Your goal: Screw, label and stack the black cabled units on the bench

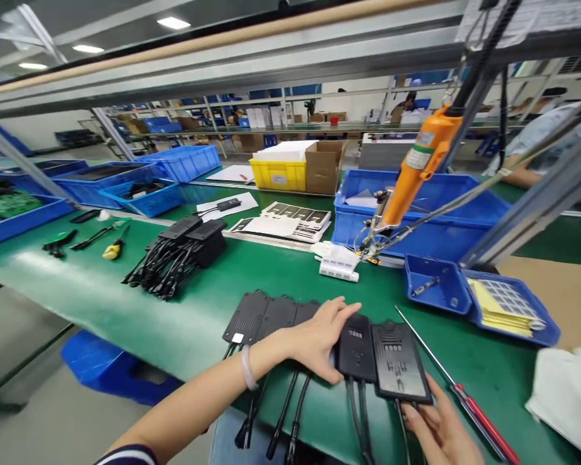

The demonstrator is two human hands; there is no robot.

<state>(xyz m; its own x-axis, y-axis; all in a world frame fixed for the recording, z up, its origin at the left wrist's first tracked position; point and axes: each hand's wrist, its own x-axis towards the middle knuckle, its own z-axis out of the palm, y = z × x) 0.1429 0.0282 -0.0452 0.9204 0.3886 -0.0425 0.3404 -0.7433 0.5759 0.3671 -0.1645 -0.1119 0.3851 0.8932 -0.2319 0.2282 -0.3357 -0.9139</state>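
Note:
Several flat black electronic boxes with cables (246,316) lie in a row on the green bench. My left hand (317,339) reaches across the row, thumb at the lower end and fingers at the upper end of a black box with a small digit display (357,349); its palm hides part of the neighbouring boxes. At the row's right end, my right hand (443,426) grips the lower edge of another display box (401,361), near its cables. A long screwdriver with a red handle (484,416) lies to the right of that box.
Black cabled boxes (188,242) are stacked at left, with a yellow-handled tool (112,250) beyond. An orange power screwdriver (416,165) hangs over a blue bin (348,223). Small blue trays (436,284) and a white cloth (564,394) lie at right. Printed sheets (290,223) lie behind.

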